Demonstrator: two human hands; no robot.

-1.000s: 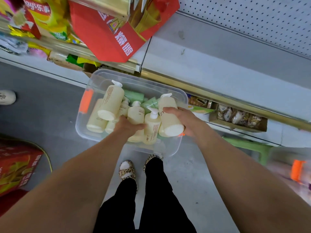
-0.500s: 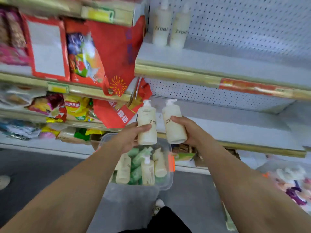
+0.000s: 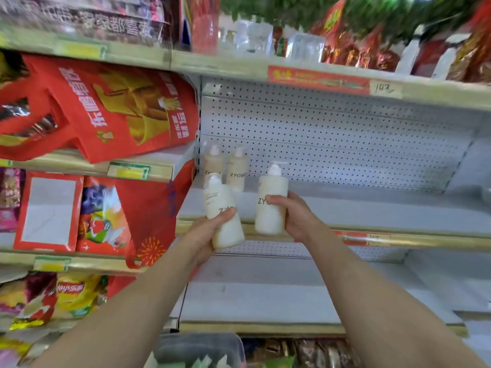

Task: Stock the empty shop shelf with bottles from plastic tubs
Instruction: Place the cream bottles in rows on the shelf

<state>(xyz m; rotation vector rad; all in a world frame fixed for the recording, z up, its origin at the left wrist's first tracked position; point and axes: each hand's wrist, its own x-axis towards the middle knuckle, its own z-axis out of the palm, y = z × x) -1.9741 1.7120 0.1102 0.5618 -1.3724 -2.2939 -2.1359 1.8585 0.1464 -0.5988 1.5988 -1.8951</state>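
Observation:
My left hand [image 3: 206,233] grips a cream pump bottle [image 3: 222,208], tilted a little to the left, in front of the shelf edge. My right hand [image 3: 295,216] grips a second cream pump bottle [image 3: 271,200], held upright. Both hover at the front of a white shelf [image 3: 358,211] with a perforated back panel. Two matching bottles [image 3: 225,168] stand upright at the shelf's back left corner. The rim of the clear plastic tub [image 3: 202,343] shows at the bottom of the view.
Red gift bags [image 3: 111,112] and snack packs [image 3: 71,293] fill the shelves on the left. The shelf above [image 3: 305,73] carries jars and red packets. A lower white shelf [image 3: 265,296] lies beneath the bottles.
Both hands lifted their bottles out of the tub and up to the level of the middle shelf. The view tilted upward from the floor to the shelves.

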